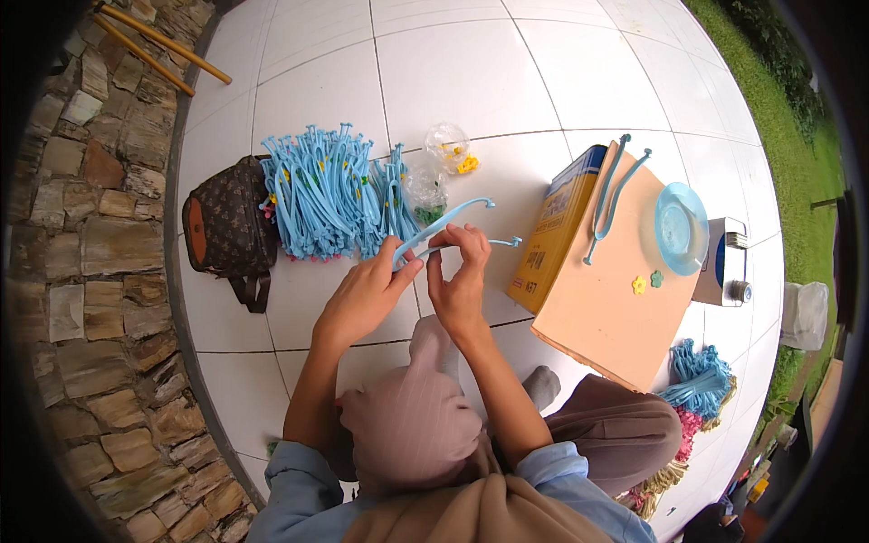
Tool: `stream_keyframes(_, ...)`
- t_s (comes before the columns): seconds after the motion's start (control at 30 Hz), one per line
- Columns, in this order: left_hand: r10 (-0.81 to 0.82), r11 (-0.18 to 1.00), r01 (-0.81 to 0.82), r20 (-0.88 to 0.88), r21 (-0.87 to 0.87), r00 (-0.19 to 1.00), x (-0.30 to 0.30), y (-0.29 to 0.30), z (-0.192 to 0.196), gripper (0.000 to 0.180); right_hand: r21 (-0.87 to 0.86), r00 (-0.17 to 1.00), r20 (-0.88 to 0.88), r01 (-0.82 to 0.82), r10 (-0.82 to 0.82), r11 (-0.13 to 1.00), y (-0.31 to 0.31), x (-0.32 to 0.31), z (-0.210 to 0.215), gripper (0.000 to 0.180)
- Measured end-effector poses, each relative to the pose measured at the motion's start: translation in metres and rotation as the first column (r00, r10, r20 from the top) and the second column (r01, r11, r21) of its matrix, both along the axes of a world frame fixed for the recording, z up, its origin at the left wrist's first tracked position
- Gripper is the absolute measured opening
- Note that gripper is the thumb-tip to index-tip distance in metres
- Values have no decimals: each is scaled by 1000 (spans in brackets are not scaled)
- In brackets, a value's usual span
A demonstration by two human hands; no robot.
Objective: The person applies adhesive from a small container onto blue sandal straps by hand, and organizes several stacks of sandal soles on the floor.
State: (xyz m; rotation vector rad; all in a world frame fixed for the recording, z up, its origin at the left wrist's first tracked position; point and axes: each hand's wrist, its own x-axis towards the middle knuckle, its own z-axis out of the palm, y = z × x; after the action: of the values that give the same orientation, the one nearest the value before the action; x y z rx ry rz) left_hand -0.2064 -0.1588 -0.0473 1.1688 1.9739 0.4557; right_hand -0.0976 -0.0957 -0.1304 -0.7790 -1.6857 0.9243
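My left hand (pixel 364 297) and my right hand (pixel 460 279) are close together in front of me, both with bent fingers on a light blue bendy strip (pixel 445 220). Two arms of the strip reach out to the right, each with a small knobbed end. Where it passes between my fingers is partly hidden. Beyond my left hand lies a big heap of similar light blue strips (pixel 317 195), with bits of yellow and green among them. To the right, a forked blue piece (pixel 604 204) rests on a peach-coloured board (pixel 606 321).
The board tops a yellow and blue box (pixel 563 231). It also bears a blue dish (pixel 681 229), a yellow flower (pixel 639 285) and a green flower (pixel 656 279). Behind stands a metal can (pixel 721 262). Clear bags (pixel 425 188) and a brown backpack (pixel 231 222) flank the heap. Blue bundles (pixel 697 376) lie lower right.
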Motion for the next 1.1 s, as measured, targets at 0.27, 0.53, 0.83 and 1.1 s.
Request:
stream_keyframes(0.27,-178,789,-156,465,594,867,76,7,115,16,409,951,-258,269,-173,872,21,111,176,53)
stream_keyframes(0.53,-555,739,112,506,665,660,183,56,139,24,-178,829,-558,-157,32,971,35,244,236,77)
stream_keyframes(0.83,-186,896,-380,972,229,146,238,71,95,21,-328,728,-647,4,-228,945,37,267,196,80)
stream_keyframes(1.1,-25,869,-492,999,42,43,227,89,85,23,-427,642,-729,-154,-238,891,41,271,197,70)
